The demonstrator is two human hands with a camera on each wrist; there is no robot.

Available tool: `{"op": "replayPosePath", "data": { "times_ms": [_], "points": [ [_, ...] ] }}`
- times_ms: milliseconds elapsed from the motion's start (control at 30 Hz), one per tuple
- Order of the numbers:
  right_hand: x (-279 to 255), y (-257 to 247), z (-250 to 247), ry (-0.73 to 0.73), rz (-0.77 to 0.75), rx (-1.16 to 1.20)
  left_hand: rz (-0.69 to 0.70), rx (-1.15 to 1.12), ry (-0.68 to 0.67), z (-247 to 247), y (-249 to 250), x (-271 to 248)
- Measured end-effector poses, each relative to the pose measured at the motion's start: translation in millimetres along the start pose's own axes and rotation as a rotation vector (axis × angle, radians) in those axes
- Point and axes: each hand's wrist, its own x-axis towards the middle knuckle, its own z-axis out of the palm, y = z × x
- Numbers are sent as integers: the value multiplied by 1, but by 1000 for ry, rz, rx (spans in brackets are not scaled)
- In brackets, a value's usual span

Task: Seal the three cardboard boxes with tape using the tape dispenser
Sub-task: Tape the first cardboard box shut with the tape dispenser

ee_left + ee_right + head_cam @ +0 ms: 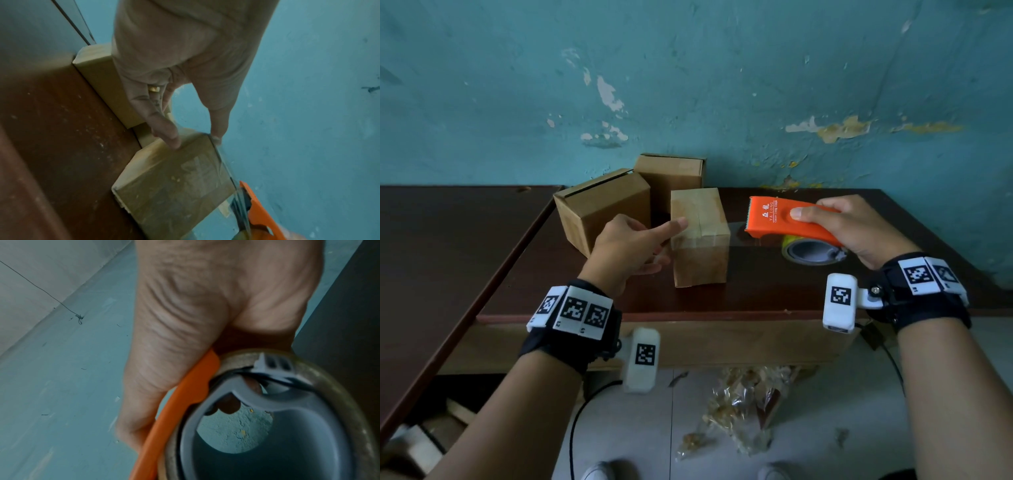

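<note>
Three brown cardboard boxes stand on the dark wooden table [756,298]. The front box [700,240] [174,186] has glossy tape across its top and front. My left hand [671,240] [194,139] steadies it, thumb straight on the top edge and fingers against the left side. My right hand [825,226] [180,417] grips the orange tape dispenser [784,217] [257,211] [185,410] just right of that box, thumb on top. A clear strip of tape [743,236] [226,170] runs from the box to the dispenser. The tape roll [811,251] [359,418] hangs under it.
The left box [602,209] [107,91] lies tilted with a flap gap showing, and the back box [671,174] stands against the peeling teal wall [722,85]. A second table [448,240] adjoins on the left. Plastic wrappers [743,404] litter the tiled floor below.
</note>
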Motion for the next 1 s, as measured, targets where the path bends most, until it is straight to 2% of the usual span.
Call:
{"op": "replayPosePath", "data": {
  "times_ms": [133, 200, 267, 367, 433, 500, 633, 800, 1000],
  "points": [
    [-2, 0, 0, 5, 0, 11, 6, 164, 16, 9, 2, -4],
    [-3, 1, -1, 0, -2, 24, 58, 218, 49, 10, 3, -4],
    [-5, 0, -3, -13, -2, 29, 225, 319, 123, 11, 1, -3],
    [-9, -2, -4, -44, 18, 26, 651, 426, 227, 13, 0, -5],
    [-10, -2, -4, -48, 25, 30, 850, 468, 160, 17, 3, -7],
    [-10, -2, -4, -53, 25, 41, 962, 606, 93, 25, 4, -10],
    [-12, -2, -3, -83, 27, 57, 1008, 925, 77, 43, -4, -10],
    [-10, 1, -3, -75, 31, 61, 1065, 947, 203, 49, -13, -10],
    [-8, 0, 2, -78, 23, 61, 1002, 1012, 327, 64, -12, -16]
  ]
}}
